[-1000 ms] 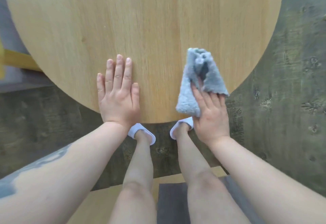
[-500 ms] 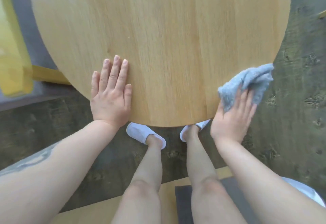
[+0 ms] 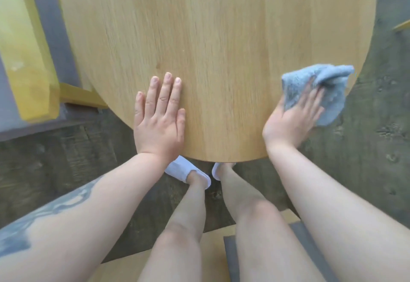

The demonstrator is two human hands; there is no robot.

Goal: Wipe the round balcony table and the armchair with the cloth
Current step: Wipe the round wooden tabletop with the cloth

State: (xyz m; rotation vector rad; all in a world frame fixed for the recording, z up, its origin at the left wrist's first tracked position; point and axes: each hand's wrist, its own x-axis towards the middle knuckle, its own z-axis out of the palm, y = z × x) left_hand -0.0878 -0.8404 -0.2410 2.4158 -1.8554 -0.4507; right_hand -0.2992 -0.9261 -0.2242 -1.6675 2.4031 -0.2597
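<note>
The round balcony table (image 3: 221, 44) has a pale wooden top that fills the upper middle of the view. My left hand (image 3: 158, 117) lies flat on it near the front edge, fingers straight and together. My right hand (image 3: 292, 119) presses a crumpled light-blue cloth (image 3: 330, 82) onto the table's right rim with straight fingers; part of the cloth hangs past the edge. The armchair (image 3: 28, 64), with a yellow wooden frame and grey cushion, stands at the left, partly tucked behind the table.
Dark weathered floor boards (image 3: 377, 148) surround the table. My bare legs and white slippers (image 3: 188, 172) reach under its front edge. A wooden seat with a grey cushion (image 3: 230, 257) is beneath me. A yellow wooden piece (image 3: 401, 25) shows at the far right.
My right hand swept the cloth from the front edge rightward to the table's right rim. My left hand stayed flat in place. The view shifted, showing more of the armchair at left.
</note>
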